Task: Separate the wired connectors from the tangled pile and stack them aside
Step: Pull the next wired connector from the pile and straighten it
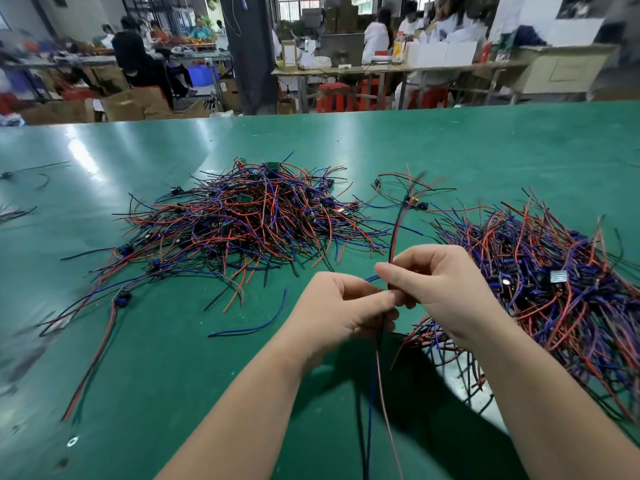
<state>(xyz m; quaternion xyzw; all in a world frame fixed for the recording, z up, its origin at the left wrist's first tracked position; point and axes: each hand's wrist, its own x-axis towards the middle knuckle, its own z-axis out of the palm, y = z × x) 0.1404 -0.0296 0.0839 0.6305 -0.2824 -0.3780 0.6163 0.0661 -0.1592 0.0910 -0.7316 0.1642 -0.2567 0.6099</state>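
Observation:
A big tangled pile (249, 220) of red, blue and black wires with small connectors lies on the green table (156, 358), left of centre. A second heap (554, 282) of the same wired connectors spreads at the right. Between them my left hand (343, 313) and my right hand (440, 282) meet and both pinch one wired connector (394, 237). Its wires run up from my fingers to a small connector head (412, 201) and hang down toward me as a blue and a red strand.
Loose wires (256, 323) lie on the table in front of the pile, and a few strays (20, 174) at the far left. Beyond the table's far edge stand workbenches (381, 69), red stools, cardboard boxes and several seated people.

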